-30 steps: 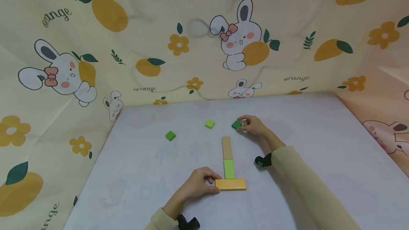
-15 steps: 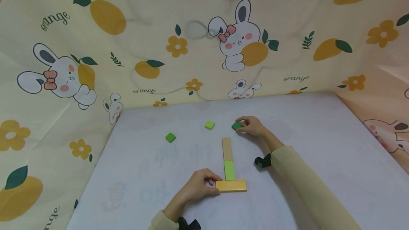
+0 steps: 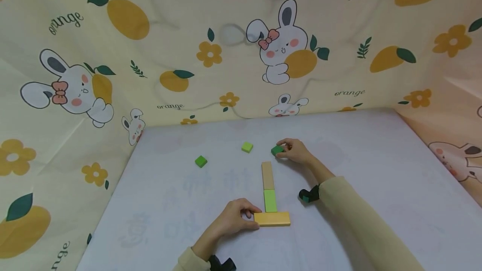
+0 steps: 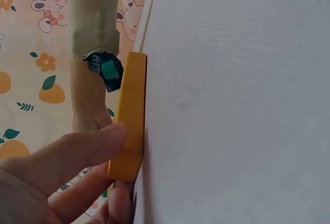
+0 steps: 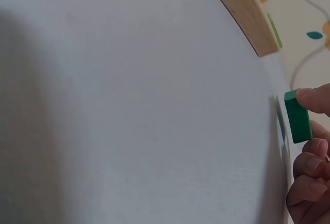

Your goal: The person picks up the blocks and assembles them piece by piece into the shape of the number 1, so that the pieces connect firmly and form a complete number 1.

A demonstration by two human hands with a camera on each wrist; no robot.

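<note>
In the head view my left hand point(image 3: 230, 218) pinches the left end of a yellow wooden block point(image 3: 275, 219) lying crosswise on the table. The left wrist view has the thumb on the near face of this yellow block point(image 4: 132, 105), with fingers partly hidden behind it. Beyond it, end to end, lie a light green block point(image 3: 270, 200) and a plain wood block point(image 3: 267, 175). Farther back, my right hand point(image 3: 296, 151) holds a small dark green block point(image 3: 276, 150) between thumb and fingers. The right wrist view shows that dark green block point(image 5: 298, 118) just off the surface.
A small lime green block point(image 3: 247, 147) lies left of the right hand, and a mid green one point(image 3: 201, 161) sits farther left. The white table point(image 3: 158, 187) ends at a patterned cloth point(image 3: 233, 74) at the back and sides.
My right hand has shifted slightly left and toward me, carrying the dark green block. The left hand keeps its grip on the yellow block, and the other blocks stay put.
</note>
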